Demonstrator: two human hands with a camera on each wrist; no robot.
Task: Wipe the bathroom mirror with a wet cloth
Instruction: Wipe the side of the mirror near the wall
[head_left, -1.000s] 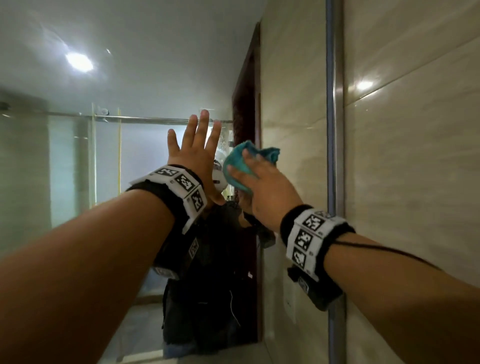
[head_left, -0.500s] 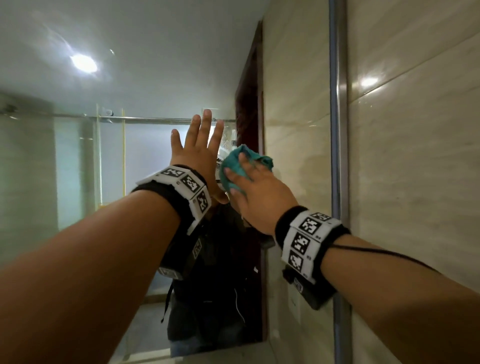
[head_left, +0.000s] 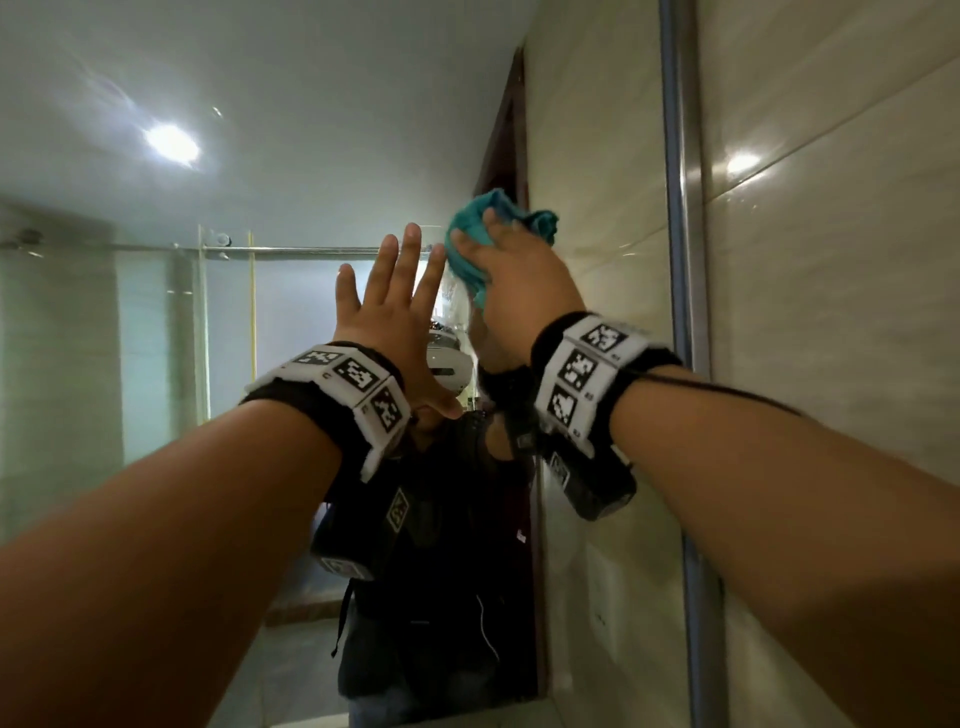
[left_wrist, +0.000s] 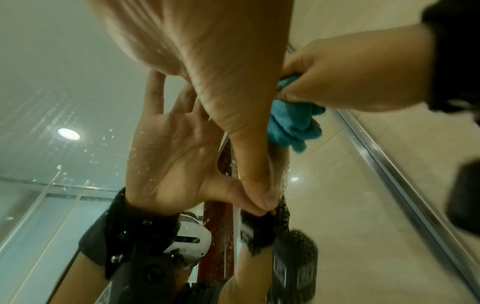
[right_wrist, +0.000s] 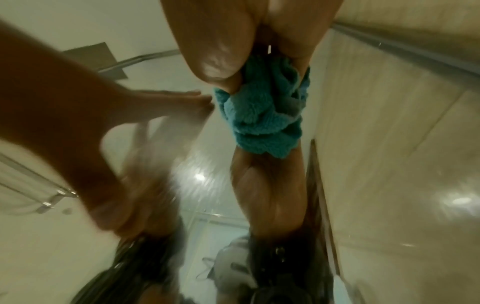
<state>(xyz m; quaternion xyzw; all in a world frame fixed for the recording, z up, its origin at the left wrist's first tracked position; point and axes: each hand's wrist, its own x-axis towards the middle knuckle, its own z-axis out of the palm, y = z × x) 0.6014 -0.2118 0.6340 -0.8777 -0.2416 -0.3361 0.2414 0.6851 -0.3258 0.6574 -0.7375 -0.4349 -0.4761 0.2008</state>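
Observation:
The mirror fills the left of the head view, speckled with water drops. My left hand lies flat against the glass with its fingers straight and spread. In the left wrist view the left hand's thumb touches the mirror. Just to the right and a little higher, my right hand grips a bunched teal cloth and presses it on the glass. The cloth bulges out below the right hand's fingers. From the left wrist, the cloth shows under the right hand.
A metal strip runs down the mirror's right edge, with a glossy beige tiled wall beyond it. The glass reflects a shower screen, a ceiling light, a dark door frame and the person in dark clothes.
My right hand has slid the cloth up the mirror, from beside the left palm to level with the left fingertips. The left hand has stayed flat on the glass.

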